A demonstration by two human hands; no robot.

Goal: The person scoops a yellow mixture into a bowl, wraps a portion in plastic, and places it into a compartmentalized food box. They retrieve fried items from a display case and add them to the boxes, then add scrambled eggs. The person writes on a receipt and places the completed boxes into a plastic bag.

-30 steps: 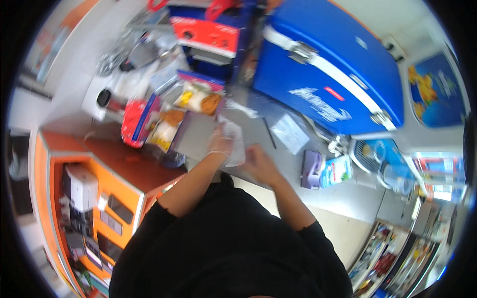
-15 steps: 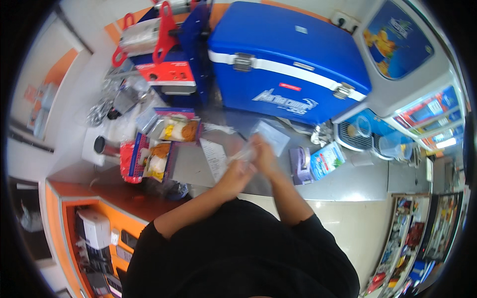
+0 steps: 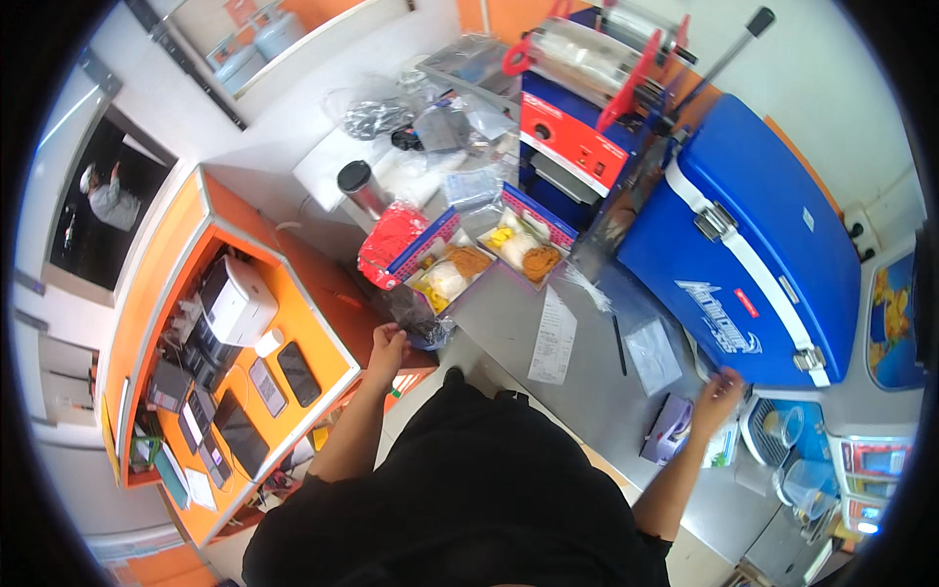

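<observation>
My left hand (image 3: 388,349) is raised beside a dark plastic bag (image 3: 416,315) at the counter's left end. Its fingers are curled in, and whatever they may hold is too small to make out. My right hand (image 3: 720,389), smeared by motion, is over the right part of the counter (image 3: 587,377), near a purple box (image 3: 669,428). Two open boxes of food stand side by side: the left one (image 3: 445,274) and the right one (image 3: 528,245) show rice, a brown fried piece and yellow bits. A long paper receipt (image 3: 554,338), a black pen (image 3: 619,344) and a pale flat packet (image 3: 653,358) lie between my hands.
Behind the counter stand a red-fronted sealing machine (image 3: 572,137) and a big blue cooler box (image 3: 743,264). A dark tumbler (image 3: 362,186) and a red bag (image 3: 396,240) are at the left. An orange shelf (image 3: 323,372) holds phones; a drink dispenser (image 3: 880,411) stands right.
My hands, together over clear plastic before, are now far apart, left by the dark bag, right near the cooler. My view has turned left, bringing more of the orange shelf in.
</observation>
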